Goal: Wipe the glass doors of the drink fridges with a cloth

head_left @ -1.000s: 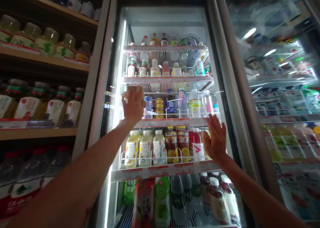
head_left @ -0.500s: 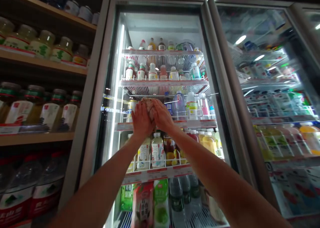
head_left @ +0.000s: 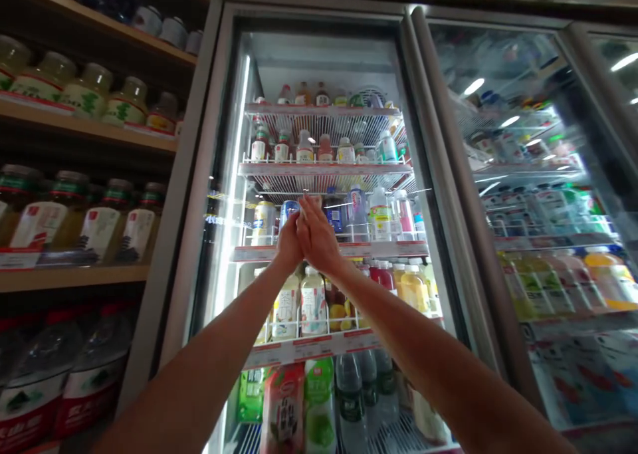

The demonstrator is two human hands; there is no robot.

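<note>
Both my hands are raised together in front of a lit glass-door drinks fridge (head_left: 195, 195), at the height of its third shelf. My right hand (head_left: 318, 236) has its fingers stretched upward and lies against my left hand (head_left: 289, 243), covering most of it. My left hand's fingers are hidden. A small pale bit shows at the fingertips; I cannot make out what it is. Just behind the hands stand cans (head_left: 264, 220) and small bottles (head_left: 381, 209). Below them is a row of juice bottles (head_left: 313, 301).
Wooden shelves (head_left: 84, 125) with rows of jars stand at the left, and large water bottles (head_left: 40, 374) sit low down. A second glass-door fridge (head_left: 543, 215) full of drinks stands at the right. Tall bottles (head_left: 319, 401) fill the bottom shelf.
My hands were apart and flat at the glass, then came together at the middle round a crumpled brownish thing. Now the right hand covers the left and that thing is out of sight.
</note>
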